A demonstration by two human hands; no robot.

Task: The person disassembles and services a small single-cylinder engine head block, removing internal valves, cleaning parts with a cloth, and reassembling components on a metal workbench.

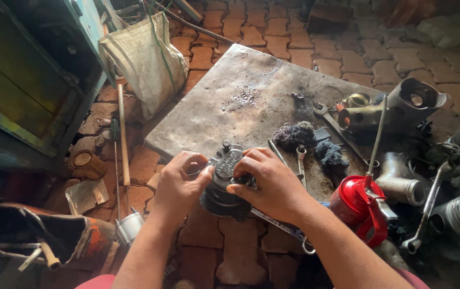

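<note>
**Desk:** Forearms fill the bottom of the head view. What are they working on?

**Photographer:** Both hands are clamped on a dark, greasy metal engine part [224,179] held at the near edge of a steel slab [240,91] laid over brick paving. The left hand [179,184] grips its left side, thumb pressed to the casting. The right hand [270,184] wraps the right side, fingers curled over the top plate.

**Desk:** What lies around it?

**Photographer:** Spanners [300,160] and a wad of dark rag [294,135] sit just beside the right hand; a red oil can [359,206] with a long spout stands near the right wrist. A woven sack [147,59] leans to the left.

**Desk:** What would doing this well take?

**Photographer:** My judgement: keep the part braced on the slab edge, hold square from both sides, and watch for slipping, since it looks oily.
</note>
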